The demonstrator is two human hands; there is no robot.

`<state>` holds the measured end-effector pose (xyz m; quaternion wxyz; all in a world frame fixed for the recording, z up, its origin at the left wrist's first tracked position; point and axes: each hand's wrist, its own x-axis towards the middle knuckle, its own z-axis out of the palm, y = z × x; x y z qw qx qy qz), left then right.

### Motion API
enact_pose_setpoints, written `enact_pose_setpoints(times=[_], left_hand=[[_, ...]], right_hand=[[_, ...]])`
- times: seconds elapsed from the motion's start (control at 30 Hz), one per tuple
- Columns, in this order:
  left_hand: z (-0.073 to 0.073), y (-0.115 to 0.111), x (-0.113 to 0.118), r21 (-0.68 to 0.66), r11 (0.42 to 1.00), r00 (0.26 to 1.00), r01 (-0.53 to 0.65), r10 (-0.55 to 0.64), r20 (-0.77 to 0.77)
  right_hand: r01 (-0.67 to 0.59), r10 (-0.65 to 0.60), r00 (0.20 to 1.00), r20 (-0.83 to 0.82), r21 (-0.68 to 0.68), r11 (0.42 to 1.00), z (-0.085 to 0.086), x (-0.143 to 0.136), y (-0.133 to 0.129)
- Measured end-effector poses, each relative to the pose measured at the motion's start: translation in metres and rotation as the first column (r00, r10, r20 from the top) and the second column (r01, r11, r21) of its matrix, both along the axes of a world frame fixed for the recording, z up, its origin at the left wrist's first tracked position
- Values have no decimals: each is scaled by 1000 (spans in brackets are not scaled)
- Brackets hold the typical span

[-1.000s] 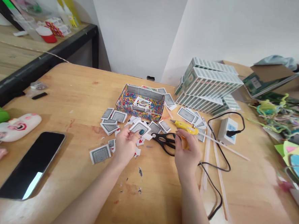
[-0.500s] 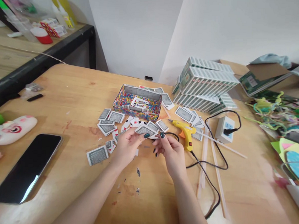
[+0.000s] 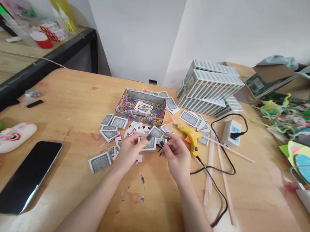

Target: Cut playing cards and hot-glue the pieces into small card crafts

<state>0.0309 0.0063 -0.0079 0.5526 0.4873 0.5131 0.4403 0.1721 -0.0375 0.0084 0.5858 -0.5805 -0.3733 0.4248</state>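
My left hand [image 3: 132,149] pinches a grey-backed playing card [image 3: 147,144] between thumb and fingers, its back facing up. At the right end of that card, my right hand [image 3: 175,154] has its thumb and fingers closed on a small grey-patterned card piece [image 3: 160,141]. The two pieces meet or overlap; which one cannot be told. Just beyond stands an open box [image 3: 139,115] with a colourful dotted lining, a face card [image 3: 143,107] lying in it. Loose playing cards [image 3: 100,162] lie around the box and left of my hands.
A yellow glue gun [image 3: 194,137] lies right of my right hand, its cable curving over the table. Beyond it are glue sticks [image 3: 225,183], a white power adapter [image 3: 232,133] and stacked card boxes [image 3: 213,85]. A black phone [image 3: 27,176] lies at left.
The card in my left hand has tipped so its back shows more fully. A small patterned piece now shows at my right fingertips. The view has shifted slightly.
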Motion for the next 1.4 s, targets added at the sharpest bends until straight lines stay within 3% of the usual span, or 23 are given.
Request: enact_pose_setpoints(times=[0.13, 0.37, 0.67, 0.93, 1.23, 1.4], left_hand=[[3, 1, -1, -32, 994, 993, 101, -103, -55], [6, 3, -3, -32, 990, 986, 137, -139, -88], [10, 2, -4, -19, 936, 925, 351, -350, -148], [8, 0, -4, -3, 933, 913, 360, -353, -206], [13, -7, 6, 23, 960, 910, 279, -256, -326], [12, -7, 5, 45, 957, 924, 286, -263, -277]], right_hand=[[-29, 28, 999, -32, -26, 999, -1, 0, 0], [-102, 93, 988, -124, -74, 992, -5, 4, 3], [-97, 98, 995, 4, -80, 992, -8, 7, 2], [-72, 75, 996, 56, -59, 996, -7, 3, 0], [-41, 46, 992, 116, -42, 998, -12, 3, 1], [-23, 26, 995, 95, -32, 999, -12, 6, 2]])
